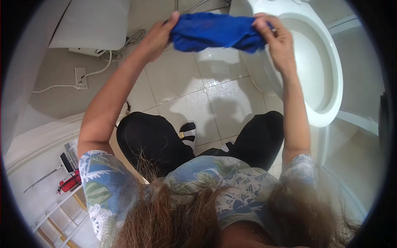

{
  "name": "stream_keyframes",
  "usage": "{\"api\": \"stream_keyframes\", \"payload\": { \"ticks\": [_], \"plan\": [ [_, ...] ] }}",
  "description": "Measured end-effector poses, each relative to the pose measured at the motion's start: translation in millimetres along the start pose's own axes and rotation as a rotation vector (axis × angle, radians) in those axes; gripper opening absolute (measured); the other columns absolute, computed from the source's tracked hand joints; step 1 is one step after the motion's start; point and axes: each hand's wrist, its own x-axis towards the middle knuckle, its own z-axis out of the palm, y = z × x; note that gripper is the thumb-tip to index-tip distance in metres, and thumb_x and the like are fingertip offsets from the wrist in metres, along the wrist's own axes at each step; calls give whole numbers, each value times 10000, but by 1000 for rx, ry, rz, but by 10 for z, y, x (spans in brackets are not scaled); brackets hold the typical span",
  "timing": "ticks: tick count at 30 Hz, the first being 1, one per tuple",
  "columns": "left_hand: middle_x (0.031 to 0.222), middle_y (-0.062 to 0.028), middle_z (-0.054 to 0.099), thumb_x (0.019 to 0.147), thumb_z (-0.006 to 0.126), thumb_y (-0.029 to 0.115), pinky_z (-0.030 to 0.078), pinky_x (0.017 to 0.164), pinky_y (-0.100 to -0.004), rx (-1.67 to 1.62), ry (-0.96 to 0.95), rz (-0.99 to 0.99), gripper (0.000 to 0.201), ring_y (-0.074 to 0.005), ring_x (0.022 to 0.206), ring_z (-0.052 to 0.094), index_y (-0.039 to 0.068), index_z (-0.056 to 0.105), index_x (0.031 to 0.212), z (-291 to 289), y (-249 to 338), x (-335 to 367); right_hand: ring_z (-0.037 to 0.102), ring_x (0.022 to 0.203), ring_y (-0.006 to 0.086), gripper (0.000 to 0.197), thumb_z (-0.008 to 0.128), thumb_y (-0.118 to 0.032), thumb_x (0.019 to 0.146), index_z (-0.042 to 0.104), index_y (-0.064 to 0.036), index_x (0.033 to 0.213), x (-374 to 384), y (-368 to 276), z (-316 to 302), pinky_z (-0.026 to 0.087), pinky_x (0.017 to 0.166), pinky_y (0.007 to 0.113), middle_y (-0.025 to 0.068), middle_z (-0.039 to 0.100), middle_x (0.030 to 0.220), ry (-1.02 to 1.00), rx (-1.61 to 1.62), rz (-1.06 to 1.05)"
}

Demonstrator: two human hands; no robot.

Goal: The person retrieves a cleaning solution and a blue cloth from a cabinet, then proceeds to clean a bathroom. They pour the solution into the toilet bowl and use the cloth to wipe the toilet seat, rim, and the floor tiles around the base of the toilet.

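Note:
A blue cloth is stretched between my two hands at the top of the view, above the tiled floor. My left hand grips its left end, with the thumb on top. At the right end my right hand closes round the fabric, thumb and fingers pinching it. The cloth looks bunched or folded into a band; whether it is wet I cannot tell. My right hand is beside the rim of a white toilet bowl.
Light floor tiles with wet-looking shiny patches lie below. On the left are a wall socket with white cords and a white cabinet-like surface. A red fire extinguisher and a rack stand at lower left.

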Motion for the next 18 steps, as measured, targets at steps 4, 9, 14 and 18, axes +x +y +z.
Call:
{"api": "stream_keyframes", "payload": {
  "ticks": [4,9,14,18],
  "plan": [
    [941,-95,601,814,479,593,451,796,-306,-67,194,-126,690,-155,840,568,-53,538,1047,-782,-847,-393,573,713,114,270,551,-279,879,584,-25,964,-379,364,860,483,622,250,43,584,846,-288,147,433],
    [1101,-162,531,792,472,643,407,850,-296,79,593,-457,836,-190,998,498,-106,448,1164,-1299,-1642,-1314,574,624,143,255,519,-291,895,523,-38,925,-1169,1172,1957,529,586,257,49,537,865,-560,527,717],
    [1206,-232,450,773,422,674,358,907,-369,490,881,-508,875,-303,1130,427,-40,362,1276,-1348,-2251,-2313,577,951,275,326,557,-233,852,514,-29,1102,-1749,1684,2710,483,756,412,162,593,975,-1064,187,610],
    [1250,-265,355,699,478,699,315,935,-417,698,988,-735,965,-358,1164,358,-27,286,1305,-1091,-2975,-2758,457,1128,308,321,530,-124,816,530,-32,1124,-1438,1386,2422,411,873,420,186,532,1126,-759,-750,-98]
  ]
}}
